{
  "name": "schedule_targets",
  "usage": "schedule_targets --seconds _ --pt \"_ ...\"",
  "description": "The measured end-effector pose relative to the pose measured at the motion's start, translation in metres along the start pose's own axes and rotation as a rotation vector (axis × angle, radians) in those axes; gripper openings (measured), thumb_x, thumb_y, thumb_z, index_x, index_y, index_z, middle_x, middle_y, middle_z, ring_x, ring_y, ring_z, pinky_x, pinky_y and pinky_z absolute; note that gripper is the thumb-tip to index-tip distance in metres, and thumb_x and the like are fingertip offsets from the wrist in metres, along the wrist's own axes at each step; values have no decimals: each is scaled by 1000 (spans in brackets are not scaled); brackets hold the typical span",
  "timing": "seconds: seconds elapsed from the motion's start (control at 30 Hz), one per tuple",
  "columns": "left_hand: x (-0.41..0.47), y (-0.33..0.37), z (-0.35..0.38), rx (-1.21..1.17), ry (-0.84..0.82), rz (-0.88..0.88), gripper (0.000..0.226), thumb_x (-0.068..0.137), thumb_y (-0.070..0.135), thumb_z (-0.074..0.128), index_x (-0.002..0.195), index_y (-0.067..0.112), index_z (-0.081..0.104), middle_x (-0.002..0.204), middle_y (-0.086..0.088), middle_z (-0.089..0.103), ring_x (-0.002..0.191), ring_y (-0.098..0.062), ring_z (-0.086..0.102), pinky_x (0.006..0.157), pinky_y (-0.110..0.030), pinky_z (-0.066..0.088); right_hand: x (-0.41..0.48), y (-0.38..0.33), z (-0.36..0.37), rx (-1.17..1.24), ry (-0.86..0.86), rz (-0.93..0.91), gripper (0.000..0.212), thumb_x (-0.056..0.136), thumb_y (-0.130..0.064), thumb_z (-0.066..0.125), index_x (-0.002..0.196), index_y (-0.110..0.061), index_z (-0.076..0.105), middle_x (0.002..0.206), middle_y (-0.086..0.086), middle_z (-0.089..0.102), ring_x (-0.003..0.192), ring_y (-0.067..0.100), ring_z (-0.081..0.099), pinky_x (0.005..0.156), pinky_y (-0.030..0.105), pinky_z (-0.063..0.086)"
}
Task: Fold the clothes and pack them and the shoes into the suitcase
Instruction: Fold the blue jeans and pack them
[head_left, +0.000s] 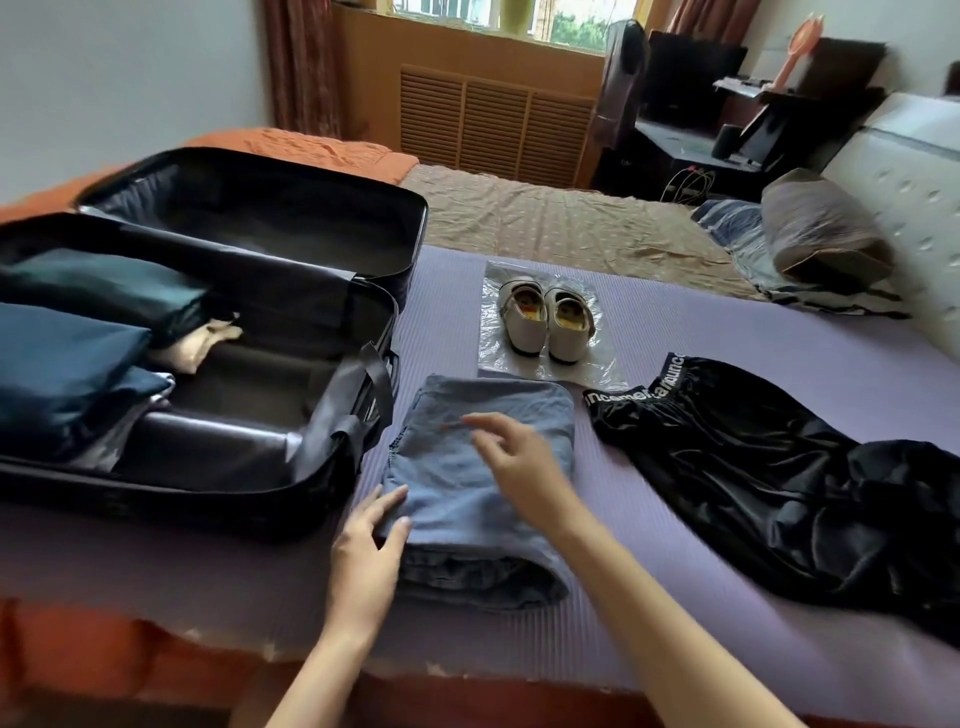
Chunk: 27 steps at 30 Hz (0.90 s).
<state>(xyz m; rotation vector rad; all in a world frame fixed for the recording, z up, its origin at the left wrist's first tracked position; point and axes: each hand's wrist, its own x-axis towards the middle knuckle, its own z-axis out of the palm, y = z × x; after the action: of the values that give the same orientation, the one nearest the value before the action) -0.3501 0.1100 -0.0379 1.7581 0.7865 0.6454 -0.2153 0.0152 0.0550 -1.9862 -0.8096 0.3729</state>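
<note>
Head view: the jeans (447, 467) lie folded into a thick block on the purple mat (649, 571) of the bed, just beside the open suitcase (208, 493). The left hand (366, 545) is released, its straight fingers touching the block's near-left edge. The right hand (519, 457) is also released and hangs blurred above the middle, grasping nothing. Denim in this many layers is probably fairly heavy, soft but firm enough to keep its shape. The layers would likely slide apart if lifted by one corner, so the best hold is both hands under opposite sides. The suitcase's near half holds dark folded clothes (62, 374) at the left, with bare floor nearer the jeans. Its raised wall and a loose strap (374, 384) stand between. The shoes (545, 325) sit on a plastic bag (597, 364) behind, and black satin trousers (779, 467), looking slippery, sprawl unfolded to the right, apart from the jeans.
</note>
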Motion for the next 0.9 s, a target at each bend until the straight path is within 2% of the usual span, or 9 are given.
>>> schedule_targets --seconds 0.1,0.2,0.33,0.47,0.6,0.7,0.77,0.83,0.9 --pt "-2 -2 3 62 43 18 34 88 -3 57 117 14 66 134 -7 54 127 -13 46 105 -17 27 -5 36 -35 -432 -68 114 62 93 -53 45 148 -30 29 157 -5 21 146 20 15 117 40 17" --pt "-6 1 6 110 90 54 37 88 -6 55 117 13 66 131 -4 58 125 -12 49 101 -11 28 -24 63 -26 -369 -150 227 79 85 -65 47 150 -41 8 156 -14 -17 147 21 -4 119 42 9" --pt "-3 9 5 42 96 -10 36 86 -7 56 112 15 69 115 3 65 109 -5 56 88 -2 35 -28 65 -19 -107 51 163 82 79 -36 75 147 -22 33 160 -2 2 145 10 12 108 15 11" --pt "-21 24 22 -133 16 -91 36 85 -7 58 112 15 66 105 11 66 88 19 57 76 6 35 -11 66 -62 -124 -33 58 75 69 -21 84 136 -18 51 156 -1 23 141 7 22 107 9 13" --pt "-54 32 48 -52 -148 -64 32 83 8 68 107 29 64 105 16 62 102 -1 58 91 -12 42 8 81 -120 -290 -273 24 82 66 -21 86 138 -28 48 154 -13 20 140 -2 19 112 12 12" --pt "-38 33 46 48 0 22 31 83 14 69 113 18 62 110 2 56 102 -10 56 95 -23 41 4 101 -121 -380 -362 13 83 70 -28 84 141 -30 41 149 -18 15 144 7 14 115 18 8" --pt "-10 38 41 96 81 72 36 84 14 67 119 12 57 114 -4 53 107 -17 52 96 -30 39 -6 106 -113 -442 -345 -3 83 69 -63 70 140 -43 31 149 -23 8 146 10 -2 116 23 -1" --pt "24 44 41 103 70 87 42 86 14 65 126 9 51 122 -8 53 115 -20 50 100 -30 36 -14 107 -105 -646 -302 -72 93 56 -96 29 138 -54 17 150 -28 -1 143 9 -20 114 25 -11" --pt "58 51 49 80 12 38 49 88 19 64 132 6 47 131 -11 52 122 -23 48 103 -29 34 -22 106 -93 -765 -286 -110 101 51 -99 0 140 -54 9 152 -26 -7 141 10 -27 113 29 -17"
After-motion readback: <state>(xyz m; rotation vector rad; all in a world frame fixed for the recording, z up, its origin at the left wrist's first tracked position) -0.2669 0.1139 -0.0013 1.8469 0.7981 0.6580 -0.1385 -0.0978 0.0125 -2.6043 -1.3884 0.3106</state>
